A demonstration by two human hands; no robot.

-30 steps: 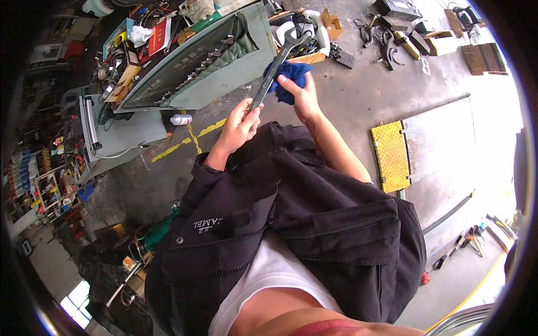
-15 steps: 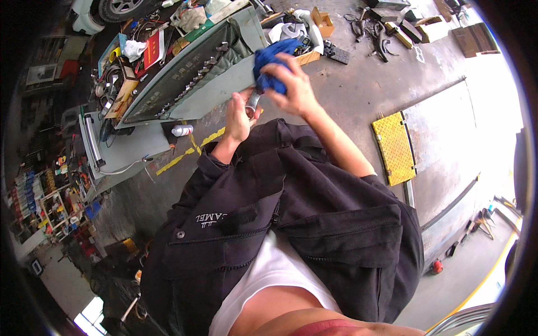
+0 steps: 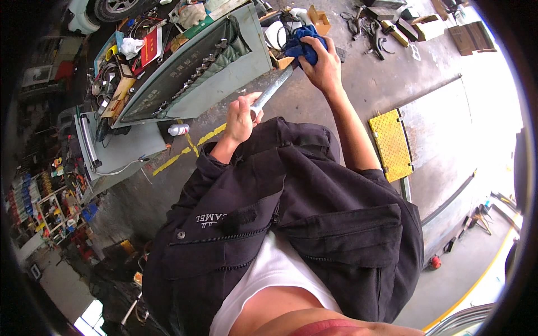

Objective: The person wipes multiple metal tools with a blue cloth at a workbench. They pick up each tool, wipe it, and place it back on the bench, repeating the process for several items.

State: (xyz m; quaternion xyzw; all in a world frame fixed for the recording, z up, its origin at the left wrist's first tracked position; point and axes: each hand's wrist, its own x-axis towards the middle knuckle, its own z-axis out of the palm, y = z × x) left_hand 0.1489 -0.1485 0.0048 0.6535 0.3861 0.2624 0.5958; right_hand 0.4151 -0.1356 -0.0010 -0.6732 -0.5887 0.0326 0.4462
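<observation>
Closed around the near end of a long silver wrench [image 3: 273, 89], my left hand [image 3: 241, 119] keeps it slanting up and to the right, in front of my jacket. My right hand [image 3: 324, 63] grips a crumpled blue cloth [image 3: 301, 43] at the wrench's far end, and that end is partly covered by the cloth. Just beyond my left hand, a grey-green metal drawer [image 3: 241, 70] holds a green tool roll [image 3: 230, 59] with a row of wrenches [image 3: 196, 77] in it.
Tools, a red booklet [image 3: 152, 47] and gloves crowd the bench top behind the drawer. A white bottle [image 3: 178, 130] is below the drawer's left part. Metal parts [image 3: 376, 42] and boxes lie on the floor at the far right, with a yellow tread plate [image 3: 390, 144] nearer.
My right hand has moved with the cloth up and to the right, from near my left hand to the wrench's far end, baring the shaft. My left hand stays nearly in place.
</observation>
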